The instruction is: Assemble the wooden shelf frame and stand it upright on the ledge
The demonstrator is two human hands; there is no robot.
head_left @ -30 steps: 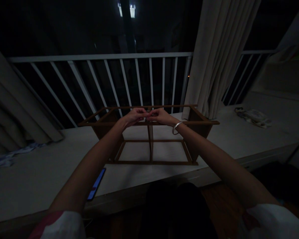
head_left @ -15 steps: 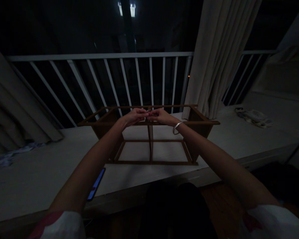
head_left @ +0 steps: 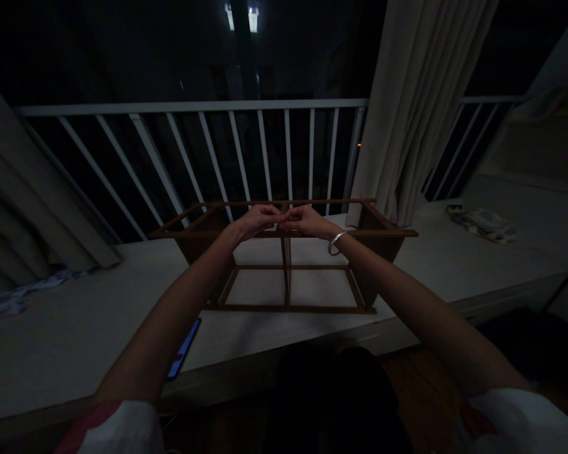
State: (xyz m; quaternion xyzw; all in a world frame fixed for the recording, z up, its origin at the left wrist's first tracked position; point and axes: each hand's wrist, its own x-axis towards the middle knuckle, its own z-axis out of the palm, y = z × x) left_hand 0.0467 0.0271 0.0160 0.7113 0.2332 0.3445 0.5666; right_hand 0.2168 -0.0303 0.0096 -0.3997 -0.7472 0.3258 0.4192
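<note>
A brown wooden frame (head_left: 284,309), like a small rack lying on its side, rests on the pale ledge in front of me. Over the middle of its upper front rail, my left hand (head_left: 260,219) and my right hand (head_left: 307,221) meet at the fingertips. Both hands are closed in a pinch. Something small may sit between the fingers, but it is too dark and too tiny to make out. A silver bangle (head_left: 334,243) circles my right wrist. The frame's middle divider (head_left: 286,271) runs down just below the hands.
A phone with a lit screen (head_left: 183,350) lies at the ledge's front edge, left of the frame. White railings (head_left: 260,104) and a dark window stand behind. Curtains (head_left: 421,113) hang on both sides. A crumpled cloth item (head_left: 483,224) lies on the right.
The fingertips have shifted slightly against each other, and the small glint between them no longer shows clearly. The wooden frame and the phone stay where they were.
</note>
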